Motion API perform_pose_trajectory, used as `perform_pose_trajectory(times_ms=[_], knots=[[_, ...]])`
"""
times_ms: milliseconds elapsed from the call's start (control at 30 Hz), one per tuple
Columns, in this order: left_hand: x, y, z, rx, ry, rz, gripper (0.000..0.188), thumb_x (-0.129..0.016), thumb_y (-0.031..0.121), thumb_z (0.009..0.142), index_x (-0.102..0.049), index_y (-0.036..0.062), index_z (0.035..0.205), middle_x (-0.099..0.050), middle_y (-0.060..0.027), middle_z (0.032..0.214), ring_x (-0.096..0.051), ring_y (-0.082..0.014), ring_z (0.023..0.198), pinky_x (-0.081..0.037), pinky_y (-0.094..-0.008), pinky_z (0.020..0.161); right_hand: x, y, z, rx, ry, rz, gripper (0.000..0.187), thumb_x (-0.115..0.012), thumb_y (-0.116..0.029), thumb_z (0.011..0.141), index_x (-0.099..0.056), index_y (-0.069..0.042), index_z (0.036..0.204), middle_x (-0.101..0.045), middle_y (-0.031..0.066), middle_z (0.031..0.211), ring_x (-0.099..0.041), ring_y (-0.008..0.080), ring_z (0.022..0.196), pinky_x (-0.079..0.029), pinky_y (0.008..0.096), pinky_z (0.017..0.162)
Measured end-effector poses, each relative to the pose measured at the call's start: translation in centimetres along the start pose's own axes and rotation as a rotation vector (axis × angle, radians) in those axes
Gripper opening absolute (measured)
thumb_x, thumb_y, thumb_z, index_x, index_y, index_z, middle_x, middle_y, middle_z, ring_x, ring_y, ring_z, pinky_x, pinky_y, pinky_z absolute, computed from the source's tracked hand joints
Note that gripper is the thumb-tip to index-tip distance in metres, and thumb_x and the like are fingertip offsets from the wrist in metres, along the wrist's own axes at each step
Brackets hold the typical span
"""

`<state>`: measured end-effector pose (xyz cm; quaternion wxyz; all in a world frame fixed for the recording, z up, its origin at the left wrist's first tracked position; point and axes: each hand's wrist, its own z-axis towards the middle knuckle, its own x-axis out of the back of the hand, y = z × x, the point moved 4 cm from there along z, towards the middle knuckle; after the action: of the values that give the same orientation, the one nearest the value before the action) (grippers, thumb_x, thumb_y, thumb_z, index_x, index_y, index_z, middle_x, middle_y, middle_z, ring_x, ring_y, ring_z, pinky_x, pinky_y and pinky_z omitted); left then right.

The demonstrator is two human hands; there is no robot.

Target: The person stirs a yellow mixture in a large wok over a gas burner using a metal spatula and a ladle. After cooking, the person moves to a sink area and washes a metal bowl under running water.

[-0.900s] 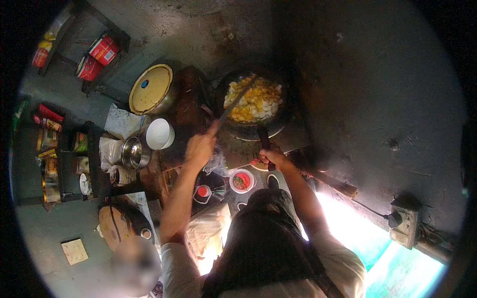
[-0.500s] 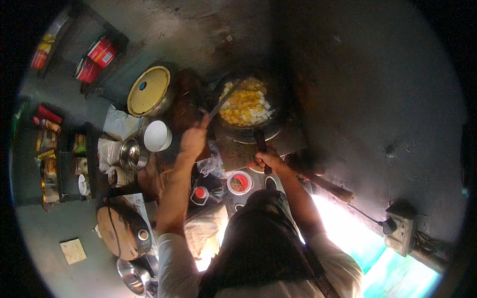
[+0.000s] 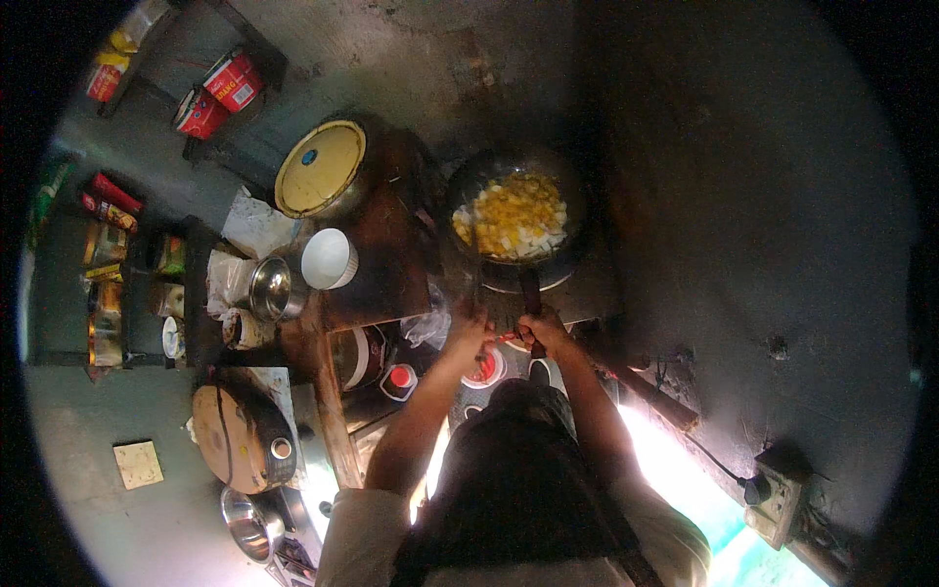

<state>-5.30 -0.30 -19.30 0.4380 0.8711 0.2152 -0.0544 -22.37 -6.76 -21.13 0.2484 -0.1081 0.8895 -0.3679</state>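
Note:
A dark wok [image 3: 579, 201] sits on the stove at the upper middle. In it lie white cubes mixed with soft yellow pieces [image 3: 518, 210]. My right hand [image 3: 544, 331] is wrapped round the wok's dark handle [image 3: 529, 290]. Beside it, my left hand [image 3: 471, 333] is closed on a long-handled spatula [image 3: 476, 269]. The shaft runs forward over the wok's left rim; its head is not clear against the food.
Left of the wok are a white bowl [image 3: 330, 259], a metal bowl [image 3: 277, 289] and a large pot with a yellowish lid [image 3: 321, 169]. A red-capped container [image 3: 400, 378] and a bowl with red contents [image 3: 486, 369] stand below. A dark wall [image 3: 743, 225] rises on the right.
My left hand has swung right and back towards my body, close to my right hand. The spatula now stands steeper at the wok's left side. The view has shifted slightly.

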Motion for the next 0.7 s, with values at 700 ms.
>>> perform_pose_trajectory(times_ms=[700], knots=[[1.5,12.2,-9.8,-0.437,0.299,1.545,0.028,-0.046,0.008,0.078,-0.049,0.0000,0.105,-0.056,-0.0281,0.083,-0.053,-0.0435,0.080,-0.043,-0.0491,0.067,-1.0,-0.4,-0.4,0.019,-0.058,0.117,0.015,-0.054,-0.011,0.074,-0.045,-0.008,0.062,-0.044,0.0014,0.052,-0.042,0.0114,0.040,-0.038,0.0283,0.037]])
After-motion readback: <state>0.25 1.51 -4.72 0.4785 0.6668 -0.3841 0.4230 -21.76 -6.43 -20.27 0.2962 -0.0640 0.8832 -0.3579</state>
